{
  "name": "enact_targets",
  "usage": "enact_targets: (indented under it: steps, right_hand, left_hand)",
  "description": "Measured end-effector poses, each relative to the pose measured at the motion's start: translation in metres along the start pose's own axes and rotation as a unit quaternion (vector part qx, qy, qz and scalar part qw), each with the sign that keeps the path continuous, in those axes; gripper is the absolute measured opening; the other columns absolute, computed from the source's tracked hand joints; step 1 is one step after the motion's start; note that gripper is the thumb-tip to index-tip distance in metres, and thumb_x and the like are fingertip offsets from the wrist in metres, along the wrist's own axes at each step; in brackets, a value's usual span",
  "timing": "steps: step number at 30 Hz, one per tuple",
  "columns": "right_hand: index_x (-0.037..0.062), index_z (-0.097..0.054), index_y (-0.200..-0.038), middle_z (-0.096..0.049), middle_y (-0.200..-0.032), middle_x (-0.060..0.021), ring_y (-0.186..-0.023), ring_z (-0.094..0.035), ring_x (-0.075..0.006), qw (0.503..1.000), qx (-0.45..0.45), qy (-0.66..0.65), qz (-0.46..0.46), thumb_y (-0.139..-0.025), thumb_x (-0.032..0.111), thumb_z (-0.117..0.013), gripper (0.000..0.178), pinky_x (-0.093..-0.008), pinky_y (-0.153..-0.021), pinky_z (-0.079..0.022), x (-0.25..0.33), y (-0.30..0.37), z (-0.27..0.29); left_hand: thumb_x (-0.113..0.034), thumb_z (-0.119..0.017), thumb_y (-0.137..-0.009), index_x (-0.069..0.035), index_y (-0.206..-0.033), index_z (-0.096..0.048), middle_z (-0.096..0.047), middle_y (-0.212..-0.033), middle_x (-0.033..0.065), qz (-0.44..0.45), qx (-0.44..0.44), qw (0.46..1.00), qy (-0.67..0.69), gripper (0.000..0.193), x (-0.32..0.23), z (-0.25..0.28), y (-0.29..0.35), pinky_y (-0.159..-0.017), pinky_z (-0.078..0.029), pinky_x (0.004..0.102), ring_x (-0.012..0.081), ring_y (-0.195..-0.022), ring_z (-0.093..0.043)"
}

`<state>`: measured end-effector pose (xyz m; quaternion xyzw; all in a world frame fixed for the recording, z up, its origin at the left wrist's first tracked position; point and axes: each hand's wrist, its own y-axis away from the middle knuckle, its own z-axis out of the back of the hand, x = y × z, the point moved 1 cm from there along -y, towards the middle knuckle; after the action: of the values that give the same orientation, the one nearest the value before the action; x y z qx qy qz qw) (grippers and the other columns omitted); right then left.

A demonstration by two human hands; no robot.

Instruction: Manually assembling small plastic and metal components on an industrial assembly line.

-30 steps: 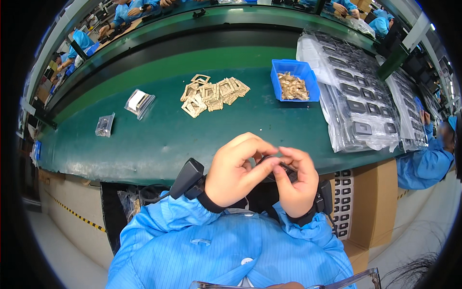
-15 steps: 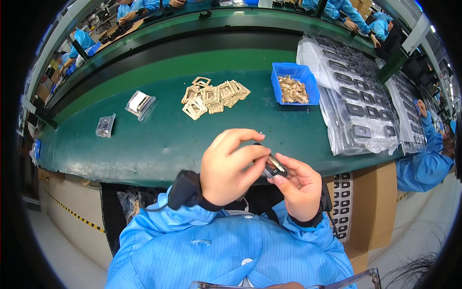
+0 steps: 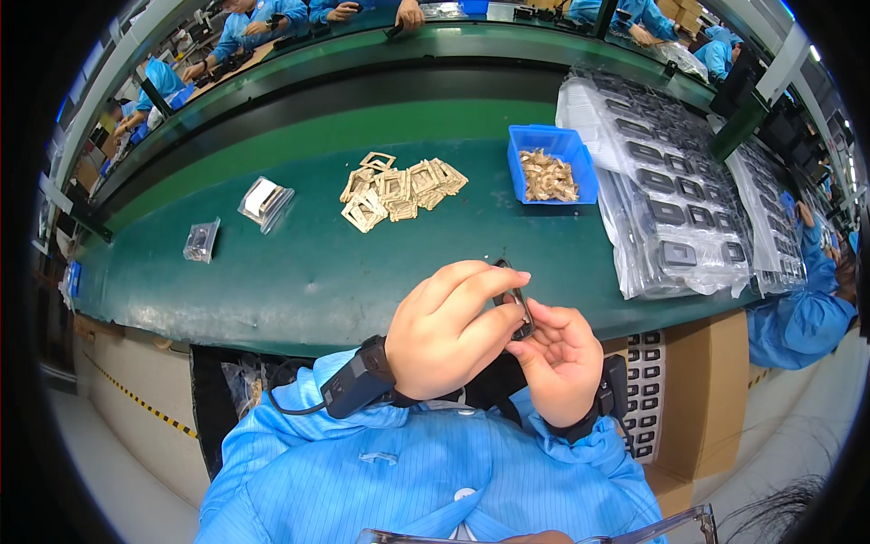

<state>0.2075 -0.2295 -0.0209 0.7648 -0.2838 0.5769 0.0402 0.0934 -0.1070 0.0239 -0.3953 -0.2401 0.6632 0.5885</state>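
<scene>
Above the front edge of the green table, both hands hold one small black frame-like part, tilted on its edge. My left hand has its fingers bent over the upper end and inner side of it. The fingers of my right hand pinch its lower end between thumb and fingertips. Fingers cover much of the part, so what lies inside it cannot be made out. Beyond the hands, flat beige frames lie in a loose, overlapping pile.
A blue bin of small tan pieces stands right of the pile. Plastic-wrapped trays of black frames are stacked at the right. Two clear bags lie left. An open carton stands below the table edge. Co-workers sit across the line.
My left hand has come down slightly and to the right, its fingers now further over the black part. The part has turned more upright. Across the line, a co-worker's hand has appeared.
</scene>
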Motion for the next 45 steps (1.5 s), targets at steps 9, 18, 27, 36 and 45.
enact_targets:
  steps: [9,18,27,36,45]
  right_hand:
    - [-0.0055,-0.064,-0.114,-0.071,-0.11,-0.0209,-0.093,-0.074,-0.0266,0.899,-0.069,0.394,0.179,-0.079,-0.014,-0.068,0.036,-0.0307,-0.078,-0.06,0.002,-0.003,0.017]
    - [-0.0067,-0.058,-0.118,-0.067,-0.119,-0.0193,-0.109,-0.068,-0.0247,0.977,-0.117,0.165,0.063,-0.088,-0.017,-0.058,0.032,-0.0318,-0.09,-0.058,-0.009,-0.008,0.047]
    - [-0.0056,-0.049,-0.129,-0.062,-0.125,-0.0197,-0.112,-0.065,-0.0229,0.992,-0.124,0.014,-0.028,-0.092,-0.014,-0.057,0.039,-0.0309,-0.098,-0.052,-0.008,-0.019,0.073]
    - [-0.0041,-0.055,-0.12,-0.064,-0.105,-0.0112,-0.093,-0.066,-0.0146,0.981,-0.174,-0.001,-0.091,-0.095,-0.003,-0.061,0.026,-0.0261,-0.071,-0.058,-0.008,-0.02,0.08]
    - [-0.0002,-0.058,-0.109,-0.065,-0.099,-0.0059,-0.088,-0.066,-0.0103,0.99,-0.139,-0.002,-0.025,-0.094,-0.001,-0.065,0.017,-0.0229,-0.069,-0.057,0.008,-0.009,0.051]
  left_hand:
    - [-0.003,-0.078,-0.065,-0.004,-0.087,-0.068,-0.068,-0.107,0.0078,0.002,0.055,0.997,0.057,0.024,-0.003,-0.021,-0.014,-0.075,-0.054,0.0376,0.0289,-0.091,-0.063]
    - [-0.002,-0.073,-0.069,-0.005,-0.081,-0.067,-0.066,-0.108,0.0101,0.043,0.079,0.977,0.194,0.015,0.018,-0.06,-0.041,-0.084,-0.051,0.0402,0.0299,-0.099,-0.061]
    - [-0.008,-0.07,-0.074,-0.002,-0.076,-0.069,-0.067,-0.114,0.0133,0.103,0.06,0.991,-0.063,0.006,0.129,-0.115,-0.093,-0.095,-0.048,0.0394,0.0332,-0.106,-0.059]
    - [-0.003,-0.068,-0.078,-0.003,-0.098,-0.07,-0.069,-0.111,0.0125,0.047,0.029,0.998,0.013,0.02,0.102,-0.109,-0.085,-0.092,-0.051,0.04,0.0318,-0.105,-0.062]
    - [-0.007,-0.07,-0.092,0.0,-0.11,-0.074,-0.075,-0.094,0.008,0.332,0.275,0.778,0.458,0.019,0.023,-0.056,-0.041,-0.075,-0.054,0.0249,0.0091,-0.085,-0.066]
